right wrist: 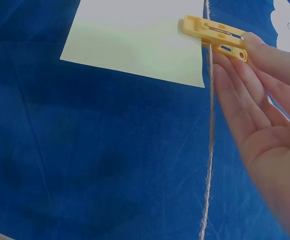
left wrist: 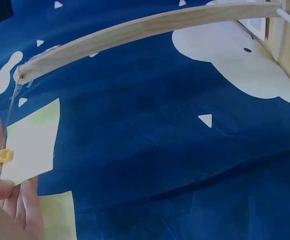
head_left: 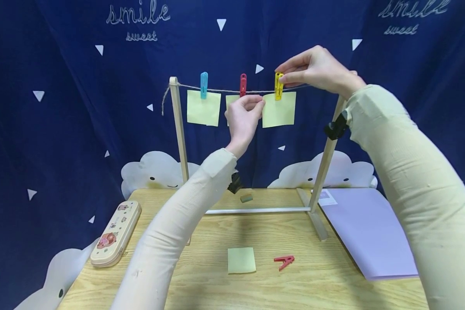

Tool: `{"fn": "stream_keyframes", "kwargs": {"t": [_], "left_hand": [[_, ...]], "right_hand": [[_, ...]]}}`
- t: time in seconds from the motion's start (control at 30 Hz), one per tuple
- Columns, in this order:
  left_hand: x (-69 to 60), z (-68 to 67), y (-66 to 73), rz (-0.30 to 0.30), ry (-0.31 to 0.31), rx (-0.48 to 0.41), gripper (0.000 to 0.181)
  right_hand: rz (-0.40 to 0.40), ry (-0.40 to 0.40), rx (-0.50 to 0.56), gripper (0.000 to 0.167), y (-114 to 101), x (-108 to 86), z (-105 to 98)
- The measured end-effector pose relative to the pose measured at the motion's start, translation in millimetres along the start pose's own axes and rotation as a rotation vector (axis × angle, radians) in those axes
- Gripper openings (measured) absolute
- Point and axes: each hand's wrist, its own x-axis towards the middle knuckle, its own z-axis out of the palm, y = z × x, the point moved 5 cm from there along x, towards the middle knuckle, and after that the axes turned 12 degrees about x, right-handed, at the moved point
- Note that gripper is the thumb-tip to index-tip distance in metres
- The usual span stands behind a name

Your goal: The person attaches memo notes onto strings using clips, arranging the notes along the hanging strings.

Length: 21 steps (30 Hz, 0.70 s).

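Observation:
A yellow clothespin [head_left: 278,88] grips the string and the top edge of a pale yellow sticky note [head_left: 280,113]. My right hand [head_left: 319,71] pinches that clothespin by its upper end; in the right wrist view, the thumb lies on one handle of the clothespin [right wrist: 217,36]. With thumb and fingers my left hand [head_left: 245,116] pinches the note's upper left corner, as the left wrist view shows on the note [left wrist: 35,142]. Behind the left hand a second note [head_left: 230,101] hangs from a red clothespin [head_left: 243,84], mostly hidden. A blue clothespin [head_left: 204,85] holds a third note [head_left: 203,110] farther left.
The string [head_left: 226,91] runs between wooden posts [head_left: 179,129] joined low by a white rod [head_left: 257,211]. On the table [head_left: 217,290] lie a sticky note [head_left: 242,260], a red clothespin [head_left: 284,261], a small block [head_left: 246,198], a pencil case [head_left: 115,234] and a purple folder [head_left: 366,232].

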Motion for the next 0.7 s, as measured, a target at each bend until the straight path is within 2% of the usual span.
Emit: {"fn": "stream_keyframes", "kwargs": {"t": [0.37, 0.7], "left_hand": [[-1.0, -1.6, -2.6, -0.013, -0.008, 0.002, 0.016], [-1.8, -3.6, -1.3, 0.008, -0.004, -0.003, 0.017]], "right_hand": [[0.001, -0.026, -0.004, 0.05, -0.5, -0.7, 2.3], [0.014, -0.023, 0.004, 0.051, 0.0, -1.5, 3.3]]}}
